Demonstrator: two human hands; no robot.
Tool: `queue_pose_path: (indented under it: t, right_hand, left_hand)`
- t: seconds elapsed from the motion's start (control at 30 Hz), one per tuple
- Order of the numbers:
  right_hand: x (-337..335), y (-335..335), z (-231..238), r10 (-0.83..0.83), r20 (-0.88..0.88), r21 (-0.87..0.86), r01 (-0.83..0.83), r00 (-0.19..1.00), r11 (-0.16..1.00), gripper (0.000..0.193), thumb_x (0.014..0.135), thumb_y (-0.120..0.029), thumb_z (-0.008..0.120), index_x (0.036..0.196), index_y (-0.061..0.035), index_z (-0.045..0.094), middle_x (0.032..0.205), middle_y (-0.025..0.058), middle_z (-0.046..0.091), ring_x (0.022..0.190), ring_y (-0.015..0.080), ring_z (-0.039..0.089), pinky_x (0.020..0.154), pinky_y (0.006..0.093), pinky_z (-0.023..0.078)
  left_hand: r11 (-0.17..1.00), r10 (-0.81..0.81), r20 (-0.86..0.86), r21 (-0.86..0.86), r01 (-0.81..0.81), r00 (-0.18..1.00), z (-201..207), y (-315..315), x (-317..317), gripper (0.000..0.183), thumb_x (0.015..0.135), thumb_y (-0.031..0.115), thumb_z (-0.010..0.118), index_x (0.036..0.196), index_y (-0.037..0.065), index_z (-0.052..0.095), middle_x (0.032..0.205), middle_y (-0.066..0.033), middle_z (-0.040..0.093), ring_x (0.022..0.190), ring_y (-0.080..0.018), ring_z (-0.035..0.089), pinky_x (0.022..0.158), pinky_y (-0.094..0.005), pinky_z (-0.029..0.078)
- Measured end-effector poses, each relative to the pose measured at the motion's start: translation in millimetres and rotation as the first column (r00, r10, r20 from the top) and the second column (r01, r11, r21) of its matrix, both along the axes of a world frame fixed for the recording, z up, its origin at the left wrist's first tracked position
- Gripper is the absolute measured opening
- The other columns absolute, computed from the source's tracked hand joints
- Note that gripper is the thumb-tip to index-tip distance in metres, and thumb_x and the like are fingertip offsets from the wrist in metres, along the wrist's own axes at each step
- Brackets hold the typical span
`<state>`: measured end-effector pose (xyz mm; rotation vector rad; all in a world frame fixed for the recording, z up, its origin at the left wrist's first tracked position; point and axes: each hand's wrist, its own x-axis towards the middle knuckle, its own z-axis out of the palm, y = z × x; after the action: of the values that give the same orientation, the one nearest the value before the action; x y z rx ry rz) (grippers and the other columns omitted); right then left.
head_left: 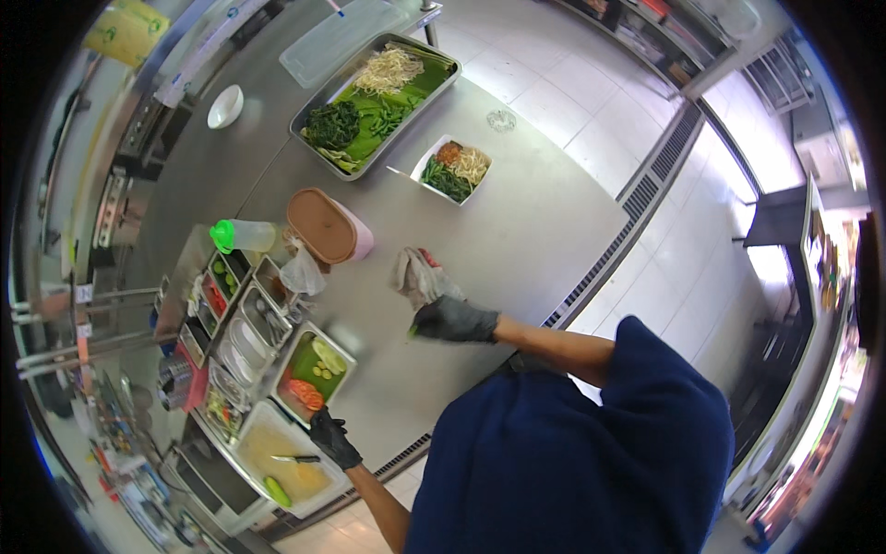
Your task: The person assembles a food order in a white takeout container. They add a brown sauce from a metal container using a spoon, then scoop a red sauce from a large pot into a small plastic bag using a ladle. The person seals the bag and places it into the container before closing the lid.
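My left hand [334,439], in a black glove, is at the near corner of a small metal tray [348,352], its fingers partly spread next to the tomato slices [303,395]. Cucumber slices [328,356] lie on green leaf in the same tray. My right hand [456,320], also gloved in black, is closed over the steel table. A small bit of green shows at its fingertips, too small to name. Just beyond it lies a crumpled grey cloth [417,277] with a red patch; the glove overlaps its near edge.
A square white bowl [469,189] holds greens, sprouts and a red paste. Behind stands a large tray [454,78] of vegetables. A brown-lidded container [318,224], a green-capped bottle [251,235] and a cutting board [263,443] with a knife [295,459] are at left.
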<state>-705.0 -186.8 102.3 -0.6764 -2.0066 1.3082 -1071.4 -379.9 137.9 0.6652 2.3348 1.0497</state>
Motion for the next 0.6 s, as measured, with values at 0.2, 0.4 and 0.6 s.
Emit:
queue_pose_path:
  t: [0.2, 0.4, 0.6]
  right_hand:
    - [174, 145, 17, -0.556, 0.383, 0.27, 0.486, 0.738, 0.831, 0.017, 0.084, -0.024, 0.065, 0.091, -0.0104, 0.072, 0.073, 0.0123, 0.068, 0.066, 0.0308, 0.067, 0.065, 0.0404, 0.054]
    - [162, 245, -4, -0.457, 0.297, 0.579, 0.223, 0.838, 0.785, 0.012, 0.082, -0.02, 0.062, 0.084, -0.0095, 0.068, 0.074, 0.01, 0.065, 0.063, 0.0294, 0.065, 0.058, 0.042, 0.051]
    - [123, 275, -45, -0.457, 0.382, 0.647, 0.121, 0.803, 0.753, 0.021, 0.083, -0.017, 0.063, 0.102, -0.013, 0.071, 0.078, 0.012, 0.062, 0.067, 0.032, 0.063, 0.059, 0.0424, 0.051]
  left_hand:
    - [1.0, 0.015, 0.095, 0.001, -0.015, 0.995, 2, 61, 125, 0.011, 0.09, 0.013, 0.061, 0.092, 0.005, 0.069, 0.054, -0.0009, 0.054, 0.041, -0.0085, 0.045, 0.04, -0.0227, 0.035]
    - [0.989, -0.067, 0.185, 0.143, 0.04, 0.98, 1, 100, 227, 0.015, 0.092, 0.018, 0.062, 0.092, 0.005, 0.069, 0.054, -0.0024, 0.055, 0.043, -0.0089, 0.049, 0.041, -0.0231, 0.038]
    - [0.995, 0.092, 0.234, -0.048, -0.084, 0.968, 10, 92, 258, 0.018, 0.09, 0.02, 0.065, 0.094, 0.003, 0.069, 0.06, -0.0044, 0.06, 0.046, -0.0095, 0.053, 0.041, -0.0233, 0.04]
